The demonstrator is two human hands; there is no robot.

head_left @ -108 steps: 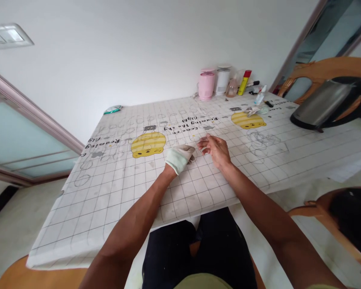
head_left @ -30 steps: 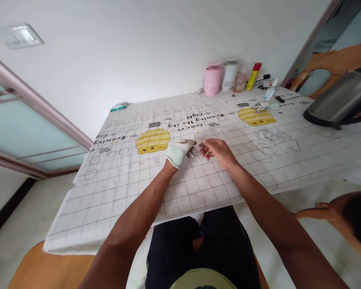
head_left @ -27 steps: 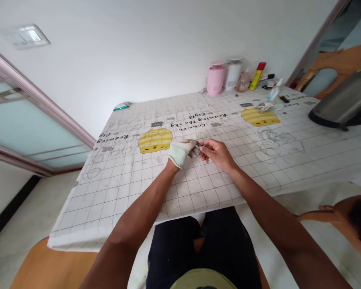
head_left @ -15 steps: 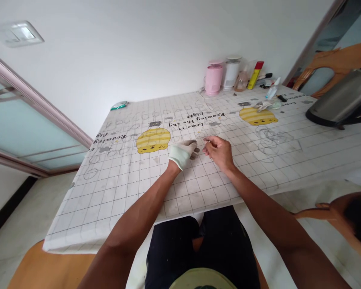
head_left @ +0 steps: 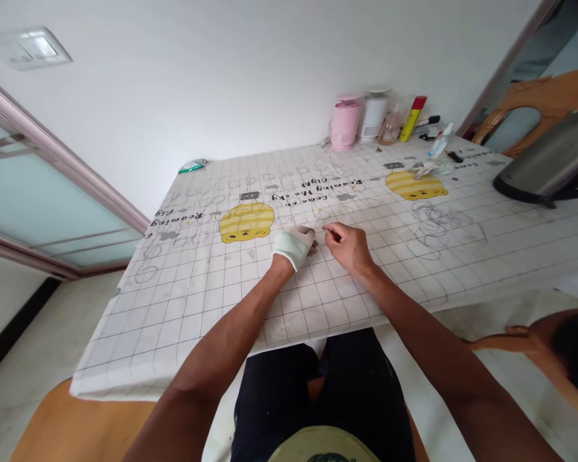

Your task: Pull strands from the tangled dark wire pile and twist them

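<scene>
My left hand (head_left: 293,246) wears a white and pale green knit glove with a greyish finger area. Its fingers are curled down near the tablecloth, and whatever they may hold is hidden. Just to the right is my right hand (head_left: 349,248), bare, with thumb and index finger pinched together towards the glove. Anything in that pinch is too small to make out. A narrow gap separates the two hands. Both are over the white checked tablecloth (head_left: 250,301), near the table's front edge. A crumpled white and pale green glove (head_left: 437,168) lies farther back on the right.
Along the wall stand a pink cylindrical device (head_left: 345,125), a white one (head_left: 374,119), a clear bottle (head_left: 389,128) and a yellow can with a red cap (head_left: 412,120). A small spray bottle (head_left: 440,142) and a steel kettle (head_left: 544,160) are right. A green packet (head_left: 192,165) lies back left.
My left hand has rolled over, its fingers now curled under, and shifted slightly right. My right hand's fingers have drawn in more tightly. The gap between the hands remains small.
</scene>
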